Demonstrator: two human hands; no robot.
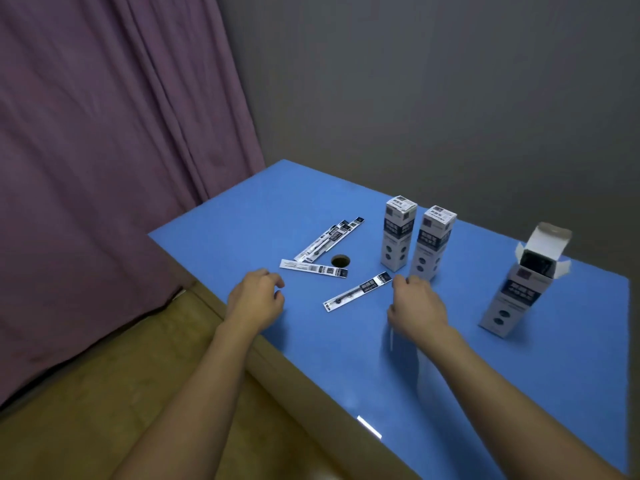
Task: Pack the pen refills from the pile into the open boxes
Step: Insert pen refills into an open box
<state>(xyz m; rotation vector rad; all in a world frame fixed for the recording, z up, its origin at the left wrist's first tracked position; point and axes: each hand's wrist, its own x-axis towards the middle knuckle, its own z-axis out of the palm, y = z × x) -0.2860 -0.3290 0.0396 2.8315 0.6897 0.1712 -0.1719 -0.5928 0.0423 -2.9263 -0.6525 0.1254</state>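
1. Your right hand [417, 306] shows only its back, so the fingertips are hidden. Whether they touch the nearest pen refill [357, 291] cannot be told.
2. The print on the refill packets and boxes is too small to read. What fills the open box [519, 291] shows only as a dark mass behind its raised flap.
3. A pale, blurred streak lies under your right wrist; it cannot be identified.
4. Your left hand [256, 299] has its fingers loosely curled, thumb and forefinger close together, and it holds nothing. It hovers near the table's left edge, just short of the single refill [313, 268] lying crosswise.
5. Your right hand's fingers are bent downward, with their tips beside the dark end of the nearest refill. No grip is visible.
6. Both forearms reach forward from the bottom of the view, the left over the brown floor and the right over the blue table [519, 393]. Both wrists are roughly straight, palms facing down.
7. The rest of the refills [329, 239] lie as a small fanned bunch further back, beside a round hole [340, 260] in the tabletop.
8. Two closed boxes [417, 239] stand upright side by side behind your right hand. The open box stands apart to the right.
9. A purple curtain [104, 150] hangs at left, against a grey wall [450, 81].
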